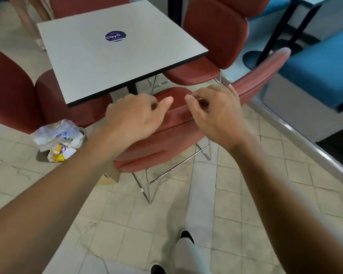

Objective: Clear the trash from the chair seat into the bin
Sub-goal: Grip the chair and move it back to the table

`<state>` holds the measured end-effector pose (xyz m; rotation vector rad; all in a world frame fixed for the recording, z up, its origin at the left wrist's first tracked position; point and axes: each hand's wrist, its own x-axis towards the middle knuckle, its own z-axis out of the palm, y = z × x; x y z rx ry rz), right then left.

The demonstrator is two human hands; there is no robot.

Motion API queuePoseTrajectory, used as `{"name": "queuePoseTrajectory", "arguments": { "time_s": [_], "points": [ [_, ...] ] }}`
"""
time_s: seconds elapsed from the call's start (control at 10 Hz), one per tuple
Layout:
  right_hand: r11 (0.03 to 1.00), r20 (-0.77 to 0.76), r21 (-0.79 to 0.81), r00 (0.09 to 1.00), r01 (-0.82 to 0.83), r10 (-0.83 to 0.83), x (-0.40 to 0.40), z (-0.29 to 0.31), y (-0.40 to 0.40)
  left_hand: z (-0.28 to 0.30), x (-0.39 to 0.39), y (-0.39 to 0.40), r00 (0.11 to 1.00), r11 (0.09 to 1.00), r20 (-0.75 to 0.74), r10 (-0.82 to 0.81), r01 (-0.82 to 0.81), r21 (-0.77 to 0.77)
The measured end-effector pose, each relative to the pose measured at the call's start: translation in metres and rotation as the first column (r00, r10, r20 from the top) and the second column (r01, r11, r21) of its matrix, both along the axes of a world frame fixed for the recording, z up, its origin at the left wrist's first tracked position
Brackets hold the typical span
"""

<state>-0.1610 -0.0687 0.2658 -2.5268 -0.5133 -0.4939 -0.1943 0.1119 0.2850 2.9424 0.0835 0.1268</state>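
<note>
A red padded chair (pixel 166 139) stands in front of me with its back towards me. A small part of its seat (pixel 176 92) shows between my hands, and I see no trash on that part. My left hand (pixel 135 115) and my right hand (pixel 216 113) hover close together at the top edge of the backrest, fingers loosely curled and thumbs out, holding nothing. The bin (pixel 82 133) stands on the floor to the left of the chair, heaped with trash (pixel 57 139): clear plastic, a yellow wrapper and a white lid.
A white square table (pixel 115 62) stands just beyond the chair, with more red chairs (pixel 214 36) round it. A brown cardboard piece (pixel 112 175) lies on the tiled floor under my left forearm. Blue benches (pixel 315 76) are at right. My feet (pixel 186 236) are below.
</note>
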Motion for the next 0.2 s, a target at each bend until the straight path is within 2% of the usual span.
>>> {"name": "queuePoseTrajectory", "arguments": {
  "time_s": [0.1,0.2],
  "points": [
    [1.000,-0.031,0.011,0.999,-0.011,0.011,0.001,0.009,0.011,0.000,0.017,0.017,0.997,0.999,-0.070,-0.011,0.008,-0.041],
    [0.998,-0.075,0.067,0.997,-0.002,0.007,0.012,0.015,0.020,0.001,0.036,0.025,0.997,0.996,-0.053,-0.049,0.045,-0.070]
  ]
}}
